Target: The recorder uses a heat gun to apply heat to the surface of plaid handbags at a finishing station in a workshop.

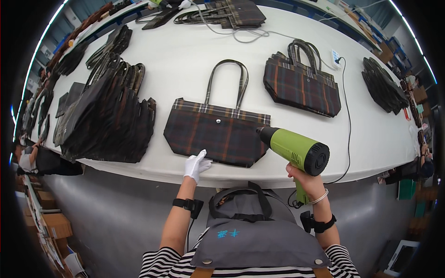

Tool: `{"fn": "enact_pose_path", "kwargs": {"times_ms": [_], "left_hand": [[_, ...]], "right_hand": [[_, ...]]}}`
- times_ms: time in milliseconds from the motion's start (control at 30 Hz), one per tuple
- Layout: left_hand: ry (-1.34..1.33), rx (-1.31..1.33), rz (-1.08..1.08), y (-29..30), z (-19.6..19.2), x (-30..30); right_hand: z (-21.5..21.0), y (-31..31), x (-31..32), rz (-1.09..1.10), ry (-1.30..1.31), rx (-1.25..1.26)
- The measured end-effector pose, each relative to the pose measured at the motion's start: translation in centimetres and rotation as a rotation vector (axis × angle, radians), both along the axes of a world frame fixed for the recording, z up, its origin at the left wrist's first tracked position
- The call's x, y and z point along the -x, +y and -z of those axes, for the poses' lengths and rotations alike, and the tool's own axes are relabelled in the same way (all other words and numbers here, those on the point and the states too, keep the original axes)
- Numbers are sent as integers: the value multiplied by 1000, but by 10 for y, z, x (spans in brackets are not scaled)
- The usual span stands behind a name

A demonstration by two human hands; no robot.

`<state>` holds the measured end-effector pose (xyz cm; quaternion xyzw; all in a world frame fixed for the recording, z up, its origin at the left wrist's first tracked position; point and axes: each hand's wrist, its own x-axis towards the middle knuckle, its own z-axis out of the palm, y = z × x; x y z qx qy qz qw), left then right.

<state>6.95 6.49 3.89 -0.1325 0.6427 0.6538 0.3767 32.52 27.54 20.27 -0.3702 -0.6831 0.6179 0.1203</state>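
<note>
Near table (157,173) edge ran just below the plaid tote bag (199,134), a narrow bare strip between. Left, a heaped pile of dark bags (109,120) stood close by; up right, a bag stack (301,90) with a slim gap. Widest open room: bare white surface beyond the bag and rightward, crossed by a black cable (348,134).

Tote lay flat before me, slightly skewed: dark plaid, orange-brown stripes, lighter check band along the top, round silvery snap (218,121), handle (243,85) looped away from me.

My gloved left hand (197,166) was loosely spread at its lower edge. My right hand (306,180) gripped a green heat gun (292,144), nozzle at the tote's right side; contact, couldn't tell.
</note>
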Motion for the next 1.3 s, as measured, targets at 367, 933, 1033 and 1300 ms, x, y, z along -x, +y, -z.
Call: {"fn": "enact_pose_path", "kwargs": {"times_ms": [367, 933, 1033, 1300], "left_hand": [[-55, -88, 56, -8, -1, 3], [-27, 40, -80, -61, -10, 56], [-28, 13, -108, -64, -5, 55], [106, -58, -380, -101, 14, 47]], "right_hand": [[-2, -10, 51, -110, 48, 72], [-9, -42, 134, -285, 50, 223], [-5, -52, 161, -350, 85, 102], [9, -45, 239, -300, 136, 44]]}}
